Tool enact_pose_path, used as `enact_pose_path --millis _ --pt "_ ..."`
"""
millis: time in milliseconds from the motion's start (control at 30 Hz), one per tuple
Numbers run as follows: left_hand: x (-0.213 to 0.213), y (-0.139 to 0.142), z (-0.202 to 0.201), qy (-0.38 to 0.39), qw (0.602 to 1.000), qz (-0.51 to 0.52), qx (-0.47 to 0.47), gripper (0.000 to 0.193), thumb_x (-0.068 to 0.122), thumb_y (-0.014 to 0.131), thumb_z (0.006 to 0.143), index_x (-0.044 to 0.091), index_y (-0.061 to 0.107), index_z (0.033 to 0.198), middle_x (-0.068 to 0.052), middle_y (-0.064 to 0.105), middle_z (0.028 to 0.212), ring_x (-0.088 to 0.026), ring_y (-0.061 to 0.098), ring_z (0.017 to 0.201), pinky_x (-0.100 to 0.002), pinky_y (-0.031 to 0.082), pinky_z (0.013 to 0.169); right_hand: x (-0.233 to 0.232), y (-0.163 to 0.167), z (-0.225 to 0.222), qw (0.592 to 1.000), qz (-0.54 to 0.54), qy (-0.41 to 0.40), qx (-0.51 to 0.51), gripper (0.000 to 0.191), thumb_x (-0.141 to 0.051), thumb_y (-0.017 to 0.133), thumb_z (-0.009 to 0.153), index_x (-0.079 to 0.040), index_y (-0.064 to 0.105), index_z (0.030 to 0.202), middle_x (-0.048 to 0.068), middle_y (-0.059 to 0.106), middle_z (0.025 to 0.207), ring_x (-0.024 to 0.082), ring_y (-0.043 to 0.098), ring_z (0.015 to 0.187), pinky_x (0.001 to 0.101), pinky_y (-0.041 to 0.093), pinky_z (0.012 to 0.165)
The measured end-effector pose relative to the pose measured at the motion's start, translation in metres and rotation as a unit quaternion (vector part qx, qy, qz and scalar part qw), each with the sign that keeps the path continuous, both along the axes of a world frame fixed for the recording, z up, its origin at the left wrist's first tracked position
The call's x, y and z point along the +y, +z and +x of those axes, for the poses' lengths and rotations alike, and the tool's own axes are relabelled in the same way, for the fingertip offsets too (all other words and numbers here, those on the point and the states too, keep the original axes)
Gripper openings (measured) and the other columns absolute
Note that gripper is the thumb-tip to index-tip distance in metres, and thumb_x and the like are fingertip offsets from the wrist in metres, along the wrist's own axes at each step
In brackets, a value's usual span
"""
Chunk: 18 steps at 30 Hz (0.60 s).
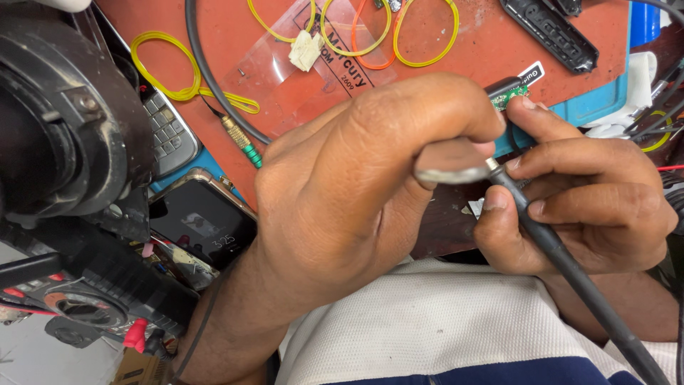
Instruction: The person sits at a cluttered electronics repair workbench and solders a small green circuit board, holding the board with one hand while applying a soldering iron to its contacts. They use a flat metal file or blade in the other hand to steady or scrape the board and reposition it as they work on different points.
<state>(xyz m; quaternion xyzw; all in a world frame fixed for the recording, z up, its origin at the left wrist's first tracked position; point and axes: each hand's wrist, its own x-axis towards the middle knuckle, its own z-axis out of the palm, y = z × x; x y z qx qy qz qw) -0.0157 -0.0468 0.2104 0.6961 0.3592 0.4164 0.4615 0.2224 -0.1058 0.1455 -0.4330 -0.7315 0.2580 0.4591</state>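
Note:
My left hand (349, 185) fills the middle of the view, curled, with its fingertips pinching a small green circuit board with a metal plug shell (507, 93). A flat silver metal piece (450, 170) shows under its thumb. My right hand (584, 207) sits just to the right and grips a black soldering iron (570, 271) like a pen. The iron's metal tip (491, 164) points up-left and meets the silver piece below the board. My right index fingertip also rests against the board. Most of the board is hidden by fingers.
An orange-red work mat (235, 43) carries yellow and orange rubber bands (388, 39), a clear plastic bag (285, 71), a black cable (206, 71) and a black plastic strip (548, 32). A keypad phone (167, 132), a dark smartphone (203, 221) and bulky black equipment (57, 142) lie at left.

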Motion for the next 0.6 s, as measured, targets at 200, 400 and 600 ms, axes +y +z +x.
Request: enact_pose_path --millis 200,400,600 --pt "0.0001 0.0004 0.0033 -0.007 1.000 0.001 0.010 0.024 -0.013 0.072 0.114 0.001 0.054 0.121 -0.007 0.067 0.112 -0.011 0.076 0.098 -0.018 0.067 0.088 -0.0007 -0.0028 0.0026 1.000 0.006 0.007 -0.002 0.033 0.002 0.078 0.075 -0.001 0.046 0.082 0.022 0.060 0.089 0.036 0.074 0.093 0.0565 0.061 0.101" --pt "0.0003 0.0006 0.0062 -0.010 1.000 -0.001 0.017 0.024 -0.013 0.072 0.113 0.000 0.054 0.121 -0.007 0.067 0.112 -0.011 0.076 0.098 -0.018 0.067 0.088 -0.0037 -0.0038 0.0025 1.000 0.007 -0.004 0.000 0.031 0.001 0.078 0.076 0.000 0.047 0.084 0.025 0.059 0.094 0.044 0.072 0.100 0.0505 0.061 0.098" --pt "0.0000 0.0006 0.0082 -0.012 1.000 -0.003 0.019 0.024 -0.012 0.072 0.113 0.000 0.053 0.121 -0.007 0.068 0.112 -0.011 0.075 0.098 -0.018 0.066 0.088 -0.0017 -0.0013 0.0035 1.000 -0.003 0.006 -0.001 0.032 0.000 0.078 0.077 0.000 0.047 0.084 0.026 0.059 0.096 0.053 0.070 0.108 0.0535 0.061 0.097"
